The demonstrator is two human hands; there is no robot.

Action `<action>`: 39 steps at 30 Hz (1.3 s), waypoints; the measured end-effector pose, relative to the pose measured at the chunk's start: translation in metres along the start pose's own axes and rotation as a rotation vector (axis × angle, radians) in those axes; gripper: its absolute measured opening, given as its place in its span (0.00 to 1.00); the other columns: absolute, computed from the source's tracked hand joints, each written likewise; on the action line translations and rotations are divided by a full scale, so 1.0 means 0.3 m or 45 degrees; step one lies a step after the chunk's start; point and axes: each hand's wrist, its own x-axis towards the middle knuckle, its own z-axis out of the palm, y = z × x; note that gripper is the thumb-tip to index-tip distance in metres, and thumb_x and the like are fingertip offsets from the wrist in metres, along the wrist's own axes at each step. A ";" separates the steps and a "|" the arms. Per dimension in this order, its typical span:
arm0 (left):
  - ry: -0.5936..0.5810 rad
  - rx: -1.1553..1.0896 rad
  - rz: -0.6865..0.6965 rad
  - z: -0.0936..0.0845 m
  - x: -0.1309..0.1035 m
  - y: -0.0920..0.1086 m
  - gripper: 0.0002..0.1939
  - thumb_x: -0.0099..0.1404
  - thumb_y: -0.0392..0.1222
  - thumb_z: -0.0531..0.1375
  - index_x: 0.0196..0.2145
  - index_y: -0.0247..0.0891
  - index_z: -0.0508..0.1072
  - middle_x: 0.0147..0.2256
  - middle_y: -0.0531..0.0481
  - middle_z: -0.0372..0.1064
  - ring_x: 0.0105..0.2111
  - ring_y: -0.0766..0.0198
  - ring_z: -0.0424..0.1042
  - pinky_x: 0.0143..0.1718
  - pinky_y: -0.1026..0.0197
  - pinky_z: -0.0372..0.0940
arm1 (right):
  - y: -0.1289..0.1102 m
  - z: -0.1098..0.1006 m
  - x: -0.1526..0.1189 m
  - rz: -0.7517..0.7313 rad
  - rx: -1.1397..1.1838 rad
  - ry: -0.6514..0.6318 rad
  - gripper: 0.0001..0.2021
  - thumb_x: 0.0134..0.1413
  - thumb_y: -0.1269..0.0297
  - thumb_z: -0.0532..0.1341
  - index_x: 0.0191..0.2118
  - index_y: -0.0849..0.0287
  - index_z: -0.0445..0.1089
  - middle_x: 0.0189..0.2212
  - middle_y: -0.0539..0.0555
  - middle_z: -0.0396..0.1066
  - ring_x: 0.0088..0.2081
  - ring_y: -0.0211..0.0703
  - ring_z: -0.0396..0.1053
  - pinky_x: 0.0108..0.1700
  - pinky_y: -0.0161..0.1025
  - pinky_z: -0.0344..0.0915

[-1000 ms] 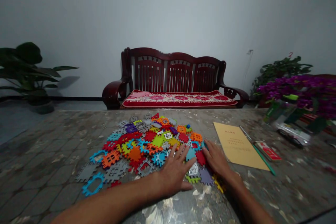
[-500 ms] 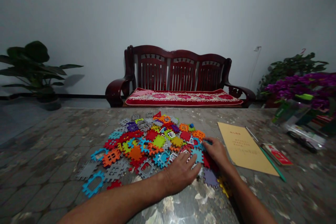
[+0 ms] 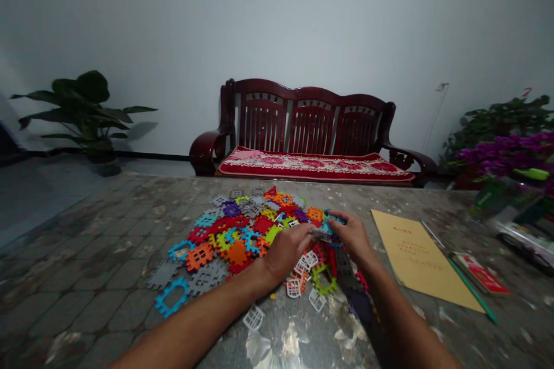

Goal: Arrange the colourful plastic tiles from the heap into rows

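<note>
Toothed pieces: A heap of flat, notched building pieces (image 3: 237, 252) in many colours spreads over the middle of the counter (image 3: 108, 253), mostly to the left of and beyond the hands.
Left hand: The left hand (image 3: 288, 251) reaches in at the heap's near edge, fingers bent, tips at a blurred grey piece (image 3: 319, 232); whether they pinch it, I cannot tell.
Right hand: The right hand (image 3: 352, 236) curves around the heap's right side, index finger and thumb beside a blue piece (image 3: 332, 219); a firm grip cannot be made out.
Near edge: White window lattices lie in front of the heap, one (image 3: 253, 318) alone beside the left forearm, another (image 3: 317, 300) just below a lime-green frame (image 3: 324, 280).
Heap's left end: A blue open frame (image 3: 172, 297) lies near an orange window piece (image 3: 199, 256), with grey pieces around them.
Right of the hands: A tan paper sheet (image 3: 426, 259), a green pencil (image 3: 472, 291) and a red-and-white pack (image 3: 482, 274).
Beyond the counter: A dark wooden bench (image 3: 309, 118) with a red floral cover (image 3: 314, 166); a leafy potted plant (image 3: 89, 106) stands to its left.
</note>
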 end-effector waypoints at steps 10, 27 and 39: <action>0.039 0.192 -0.465 -0.257 0.020 -0.174 0.27 0.69 0.38 0.60 0.64 0.44 0.71 0.57 0.45 0.78 0.57 0.50 0.75 0.62 0.50 0.65 | -0.060 0.219 0.044 -0.278 -0.082 -0.103 0.28 0.57 0.49 0.57 0.57 0.57 0.75 0.57 0.59 0.76 0.58 0.56 0.72 0.62 0.55 0.66; -0.345 0.530 -0.799 -0.513 -0.604 -0.255 0.58 0.52 0.66 0.69 0.75 0.48 0.54 0.75 0.33 0.46 0.74 0.31 0.41 0.69 0.30 0.44 | -0.119 0.237 -0.318 -0.872 -0.402 -0.255 0.18 0.70 0.53 0.53 0.51 0.52 0.77 0.49 0.59 0.78 0.53 0.54 0.72 0.58 0.50 0.67; -0.249 0.695 -0.680 -0.461 -0.598 -0.225 0.36 0.67 0.59 0.62 0.69 0.48 0.66 0.68 0.36 0.63 0.68 0.40 0.59 0.66 0.39 0.54 | -0.193 0.477 -0.585 -0.905 -1.012 -0.449 0.19 0.65 0.62 0.62 0.60 0.54 0.72 0.59 0.62 0.72 0.57 0.60 0.67 0.56 0.54 0.67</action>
